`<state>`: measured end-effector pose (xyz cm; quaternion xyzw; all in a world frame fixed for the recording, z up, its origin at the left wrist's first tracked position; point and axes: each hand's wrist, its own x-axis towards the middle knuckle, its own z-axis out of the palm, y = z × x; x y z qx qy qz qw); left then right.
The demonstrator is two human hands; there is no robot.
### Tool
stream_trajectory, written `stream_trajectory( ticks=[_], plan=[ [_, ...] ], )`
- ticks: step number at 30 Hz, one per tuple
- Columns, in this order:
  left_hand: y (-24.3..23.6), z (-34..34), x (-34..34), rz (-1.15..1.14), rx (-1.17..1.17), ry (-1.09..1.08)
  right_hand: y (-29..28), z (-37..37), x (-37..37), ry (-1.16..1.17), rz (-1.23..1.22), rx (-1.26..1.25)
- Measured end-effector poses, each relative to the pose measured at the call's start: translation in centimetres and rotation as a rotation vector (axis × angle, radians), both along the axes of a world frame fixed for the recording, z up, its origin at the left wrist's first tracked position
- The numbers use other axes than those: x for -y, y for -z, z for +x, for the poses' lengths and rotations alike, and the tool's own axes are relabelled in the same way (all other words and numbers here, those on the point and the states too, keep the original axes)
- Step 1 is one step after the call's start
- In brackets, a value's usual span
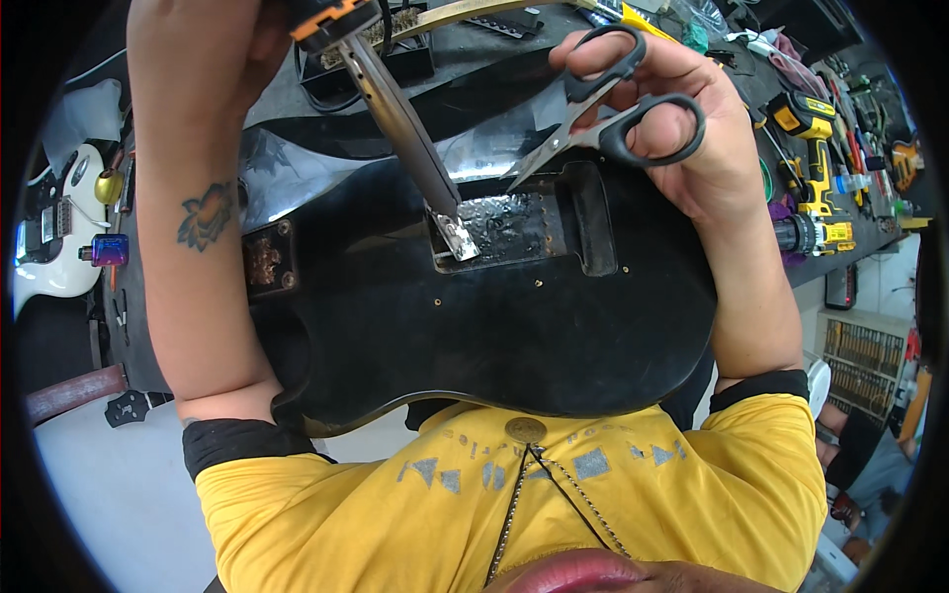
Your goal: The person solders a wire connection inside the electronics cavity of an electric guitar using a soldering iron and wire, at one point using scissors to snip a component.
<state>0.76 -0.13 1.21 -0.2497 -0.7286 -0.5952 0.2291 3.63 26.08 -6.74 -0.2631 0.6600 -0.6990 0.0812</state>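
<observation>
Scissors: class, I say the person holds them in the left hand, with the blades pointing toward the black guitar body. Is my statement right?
No, the hand is wrong. The head view shows the scissors in the person's right hand, with the blades pointing toward the black guitar body.

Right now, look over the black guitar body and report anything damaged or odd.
The shiny lining in the cavity of the guitar body looks odd: it is lumpy and wrinkled, while the black finish around it is smooth and glossy. Whether that is damage or intended, I cannot tell.
</observation>
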Motion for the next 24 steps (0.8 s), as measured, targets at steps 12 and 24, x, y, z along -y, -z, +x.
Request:
stream_trajectory(
  ticks=[12, 24],
  plan=[
    [-0.5, -2.7, 3.3, 0.223, -0.027, 0.013, -0.4, 1.2, 2.4, -0.260, -0.042, 0.046],
    [0.2, -3.3, 3.7, 0.398, -0.038, 0.052, -0.5, 1.3, 2.2, -0.302, 0.038, -0.161]
  ],
)
